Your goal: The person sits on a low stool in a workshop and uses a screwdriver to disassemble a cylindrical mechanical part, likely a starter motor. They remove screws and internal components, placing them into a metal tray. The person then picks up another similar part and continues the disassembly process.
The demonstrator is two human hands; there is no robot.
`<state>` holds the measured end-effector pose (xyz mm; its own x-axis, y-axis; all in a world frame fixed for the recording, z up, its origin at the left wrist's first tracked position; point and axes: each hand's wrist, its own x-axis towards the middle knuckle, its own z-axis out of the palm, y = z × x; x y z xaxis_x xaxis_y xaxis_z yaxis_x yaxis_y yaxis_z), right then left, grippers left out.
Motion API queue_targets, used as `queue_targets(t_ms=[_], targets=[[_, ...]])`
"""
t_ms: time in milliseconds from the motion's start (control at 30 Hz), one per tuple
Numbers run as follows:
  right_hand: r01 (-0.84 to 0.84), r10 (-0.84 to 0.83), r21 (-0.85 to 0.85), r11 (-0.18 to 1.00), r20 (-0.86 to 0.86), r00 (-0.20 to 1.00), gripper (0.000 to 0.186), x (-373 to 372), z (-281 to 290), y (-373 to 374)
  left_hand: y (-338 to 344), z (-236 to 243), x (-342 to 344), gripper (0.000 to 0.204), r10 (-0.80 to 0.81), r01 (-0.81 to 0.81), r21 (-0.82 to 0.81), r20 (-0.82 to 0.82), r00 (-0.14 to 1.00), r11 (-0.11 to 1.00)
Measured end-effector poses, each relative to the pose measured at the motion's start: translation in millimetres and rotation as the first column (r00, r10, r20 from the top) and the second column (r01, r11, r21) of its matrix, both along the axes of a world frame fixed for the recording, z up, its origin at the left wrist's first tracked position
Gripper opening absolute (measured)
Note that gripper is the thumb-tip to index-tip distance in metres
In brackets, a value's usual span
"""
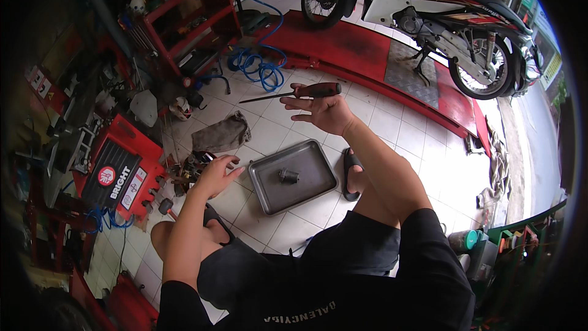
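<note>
My right hand (pixel 321 112) is raised at the centre, gripping a long-shafted screwdriver (pixel 326 90) with a dark red and black handle; the shaft points left and some fingers are spread. Lower left, my left hand (pixel 220 175) hovers with loosely curved, separated fingers beside a small pile of tools and parts (pixel 187 176). Between my feet a grey metal tray (pixel 266 196) lies on the tiled floor, with a small dark cylindrical part (pixel 288 176) in it. A dirty grey rag (pixel 217 135) lies above my left hand.
A motorbike (pixel 416 24) stands on a red lift platform (pixel 358 52). Coiled blue hose (pixel 257 67) lies beside a red shelf cart (pixel 190 12). A red machine (pixel 128 171) sits at left. Containers (pixel 462 240) crowd the lower right; a street shows at far right.
</note>
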<state>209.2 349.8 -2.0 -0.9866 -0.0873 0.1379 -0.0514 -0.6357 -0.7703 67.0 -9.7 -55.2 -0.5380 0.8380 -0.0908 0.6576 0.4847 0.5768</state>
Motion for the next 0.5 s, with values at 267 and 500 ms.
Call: queue_targets(t_ms=[267,500], targets=[[-0.269,0.205,-0.272,0.924,-0.242,0.948,0.070,-26,-14,6,22,6,0,0.049,-0.088,0.088,-0.103,0.008,0.996,0.991],[0.006,-0.001,-0.040,0.999,0.122,0.993,0.038,-56,-50,-5,49,-12,-12,0.045,-0.151,0.153,0.080,-0.025,0.988,0.985]])
